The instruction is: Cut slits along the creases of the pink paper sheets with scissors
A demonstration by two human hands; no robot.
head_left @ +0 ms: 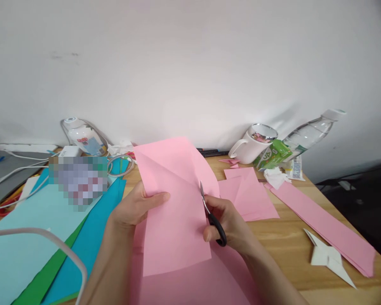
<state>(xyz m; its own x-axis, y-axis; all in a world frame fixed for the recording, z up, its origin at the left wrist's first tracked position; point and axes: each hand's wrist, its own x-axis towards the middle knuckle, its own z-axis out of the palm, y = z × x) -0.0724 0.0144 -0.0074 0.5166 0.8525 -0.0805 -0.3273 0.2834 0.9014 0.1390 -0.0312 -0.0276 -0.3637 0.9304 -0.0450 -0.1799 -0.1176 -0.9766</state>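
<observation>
1. L hand pinched the pink sheet at its left edge, thumb flat on the front, other fingers mostly hidden behind.
2. R hand gripped the scissors by the black handle, thumb nearest the sheet; blades pointed up & away, against the paper right of its middle.
3. Sheet was held up btwn both hands, over a larger pink paper on the wooden bench. Its far RH part curved away past the blade tip.
4. RH side: folded pink papers just beyond R hand, then a long pink strip running diagonally w/ a white paper star beside it.
5. Back RH, nr wall: white mug, green carton, clear bottle w/ white cap, tilted in view; crumpled tissue in front.
6. LH side: pale blue sheet, green sheet & darker blue sheet overlapped; tape roll nr their far end, white bottle behind. One item there was pixelated, couldn't tell what.
</observation>
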